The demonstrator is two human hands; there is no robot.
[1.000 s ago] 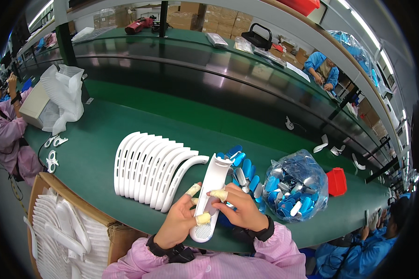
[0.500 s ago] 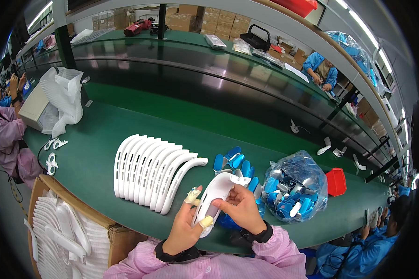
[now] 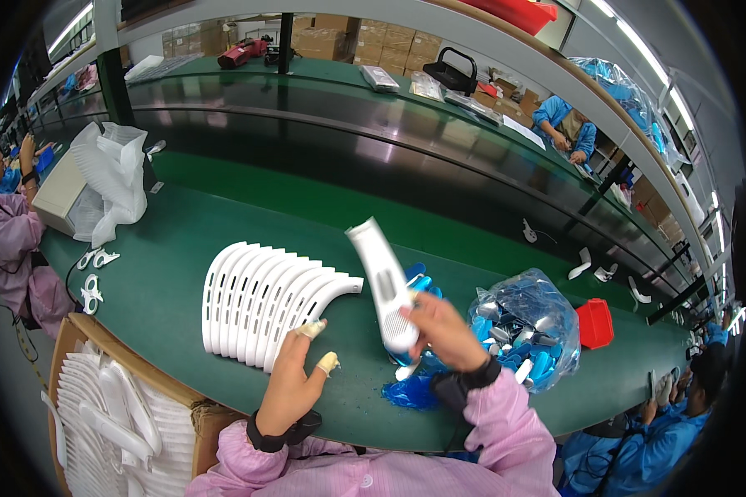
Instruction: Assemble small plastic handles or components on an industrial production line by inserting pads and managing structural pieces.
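Observation:
My right hand (image 3: 446,333) grips a white curved plastic shell (image 3: 381,277), raised above the table. The shell stands nearly upright, with a slot in its middle and a perforated lower end. My left hand (image 3: 293,381) is open, thumb and forefinger spread, with pale finger covers on their tips. It is close to the right end of a row of similar white shells (image 3: 261,302); whether it touches the last one I cannot tell. Behind my right hand lie blue-and-silver oval pieces (image 3: 423,283), partly hidden. A clear bag (image 3: 547,306) full of such pieces sits to the right.
A red tray (image 3: 594,323) stands beyond the bag. Blue film (image 3: 410,392) lies near the front edge. At lower left is a cardboard box (image 3: 211,410) of white shells. White clips (image 3: 91,291) and foam wrap (image 3: 120,178) are at left. Co-workers sit on both sides.
My left hand has let go of the shell and moved left toward the row. My right hand has lifted the shell and turned it more upright, its outer face now showing.

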